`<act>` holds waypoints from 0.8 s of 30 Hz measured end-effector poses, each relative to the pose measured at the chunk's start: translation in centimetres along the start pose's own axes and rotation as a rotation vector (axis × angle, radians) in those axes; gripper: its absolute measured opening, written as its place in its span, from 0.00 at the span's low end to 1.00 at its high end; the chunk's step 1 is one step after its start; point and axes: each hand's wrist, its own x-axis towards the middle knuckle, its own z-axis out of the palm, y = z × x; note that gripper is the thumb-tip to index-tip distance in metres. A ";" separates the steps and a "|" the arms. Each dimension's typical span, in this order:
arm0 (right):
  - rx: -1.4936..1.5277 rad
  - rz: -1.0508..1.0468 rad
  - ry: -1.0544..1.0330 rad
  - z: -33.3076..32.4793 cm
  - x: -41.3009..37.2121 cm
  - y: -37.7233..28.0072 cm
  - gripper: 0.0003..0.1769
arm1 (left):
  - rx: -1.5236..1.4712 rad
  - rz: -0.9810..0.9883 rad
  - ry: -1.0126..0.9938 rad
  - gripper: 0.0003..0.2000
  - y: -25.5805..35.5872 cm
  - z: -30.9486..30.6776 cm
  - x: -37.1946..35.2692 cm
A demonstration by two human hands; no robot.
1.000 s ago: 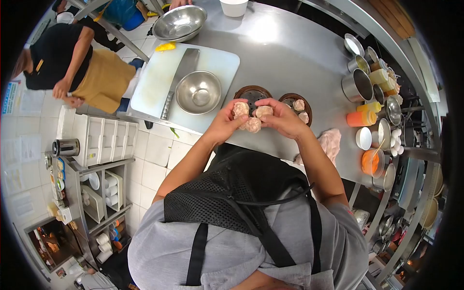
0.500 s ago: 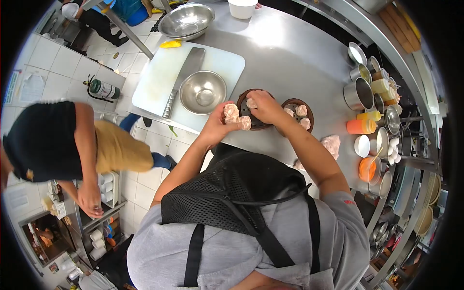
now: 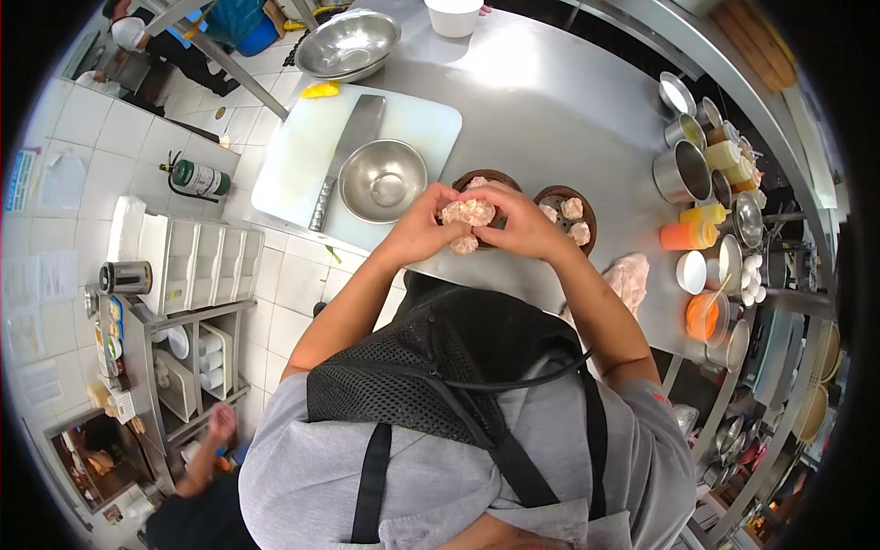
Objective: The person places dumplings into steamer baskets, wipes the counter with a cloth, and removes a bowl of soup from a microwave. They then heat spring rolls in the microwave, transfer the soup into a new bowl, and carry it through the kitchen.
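Observation:
My left hand (image 3: 420, 231) holds several pale, lumpy open-topped dumplings (image 3: 467, 213), which look like shumai. One more dumpling (image 3: 464, 245) pokes out below its thumb. My right hand (image 3: 524, 223) meets it from the other side, fingers closed against the same cluster. Just beneath both hands is a round dark-brown steamer basket (image 3: 500, 178), mostly covered, with part of a dumpling showing near its far side. To the right, a second steamer basket (image 3: 591, 213) has three dumplings spaced inside it.
Left of the hands, a steel bowl (image 3: 383, 181) and a cleaver (image 3: 359, 133) rest on a white cutting board (image 3: 431, 115). A crumpled pinkish cloth (image 3: 628, 280) lies right. Pots, squeeze bottles (image 3: 689, 236) and eggs line the right edge. Another person (image 3: 197, 513) is at lower left.
My right hand has come back from the nearer basket to the dumplings in my left hand. The person at left has moved down toward the lower left corner.

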 end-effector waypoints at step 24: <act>-0.545 0.025 -0.033 -2.4 -2.1 1.4 0.20 | 0.384 -0.109 -0.120 0.29 -0.2 0.8 -1.2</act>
